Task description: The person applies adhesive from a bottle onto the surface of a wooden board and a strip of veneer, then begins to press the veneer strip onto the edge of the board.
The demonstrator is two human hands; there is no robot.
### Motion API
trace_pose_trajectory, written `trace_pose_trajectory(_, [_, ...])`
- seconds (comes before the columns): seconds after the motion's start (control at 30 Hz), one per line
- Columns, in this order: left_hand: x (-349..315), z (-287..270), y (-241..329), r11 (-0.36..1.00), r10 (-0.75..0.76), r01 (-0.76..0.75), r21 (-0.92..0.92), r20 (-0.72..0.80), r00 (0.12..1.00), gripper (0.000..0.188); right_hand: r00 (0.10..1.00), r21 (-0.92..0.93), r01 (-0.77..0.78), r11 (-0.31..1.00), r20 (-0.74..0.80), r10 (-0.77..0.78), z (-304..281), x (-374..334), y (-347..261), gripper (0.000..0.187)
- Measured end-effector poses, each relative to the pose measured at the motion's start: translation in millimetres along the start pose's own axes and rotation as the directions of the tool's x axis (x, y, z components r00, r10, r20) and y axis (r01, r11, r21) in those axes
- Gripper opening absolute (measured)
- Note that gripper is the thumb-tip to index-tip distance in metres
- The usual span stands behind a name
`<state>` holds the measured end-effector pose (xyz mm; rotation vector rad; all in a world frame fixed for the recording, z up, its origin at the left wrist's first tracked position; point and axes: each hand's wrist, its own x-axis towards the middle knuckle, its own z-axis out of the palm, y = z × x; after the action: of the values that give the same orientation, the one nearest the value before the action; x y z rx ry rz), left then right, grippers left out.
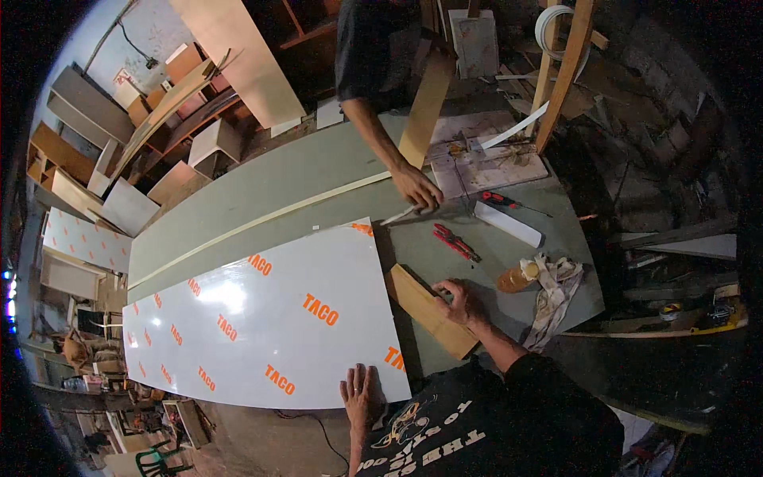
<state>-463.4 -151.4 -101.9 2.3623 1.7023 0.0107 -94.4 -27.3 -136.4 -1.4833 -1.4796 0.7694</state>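
A long white panel (262, 334) with a glossy film and orange print lies on the green-grey worktable. My left hand (358, 391) rests flat on its near edge, fingers stretched out. To the right of the panel's end is a short wooden board (421, 310). My right hand (458, 304) has its fingers curled at the board's right side and grips it. Across the table a co-worker's hand (419, 189) holds a thin, light-coloured tool near the panel's far corner; its kind is unclear.
Red-handled pliers (455, 242), a red and black screwdriver (509, 203), a white strip (509, 225), a brown bottle (513, 278) and a crumpled rag (559, 290) lie to the right. A pale strip (262, 226) runs along the tabletop (238, 207). An upright wooden post (566, 75) stands at the far right.
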Motion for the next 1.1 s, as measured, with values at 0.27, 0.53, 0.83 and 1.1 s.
trace_pose_trajectory(0.27, [0.5,-7.5,6.8,0.998,-0.005,0.004,-0.067,-0.017,1.0,0.071,0.999,-0.062,0.032,0.998,-0.028,-0.033,-1.8,-0.2,-14.6,0.032])
trace_pose_trajectory(0.53, [-1.5,-8.1,0.8,1.0,0.022,-0.023,-0.02,-0.02,1.0,0.093,0.999,0.003,0.031,1.0,-0.031,-0.03,0.8,0.3,-18.9,0.037])
trace_pose_trajectory(0.83, [-3.7,-0.1,-4.9,0.994,0.037,-0.035,0.102,-0.021,0.999,0.094,0.994,-0.107,0.106,0.989,-0.003,-0.107,0.5,5.9,-29.2,0.037])
trace_pose_trajectory(1.1, [-3.8,-11.6,0.3,0.999,0.027,-0.026,0.018,-0.031,0.999,0.088,0.982,-0.076,0.188,0.979,-0.019,-0.19,6.6,4.2,-3.2,0.033])
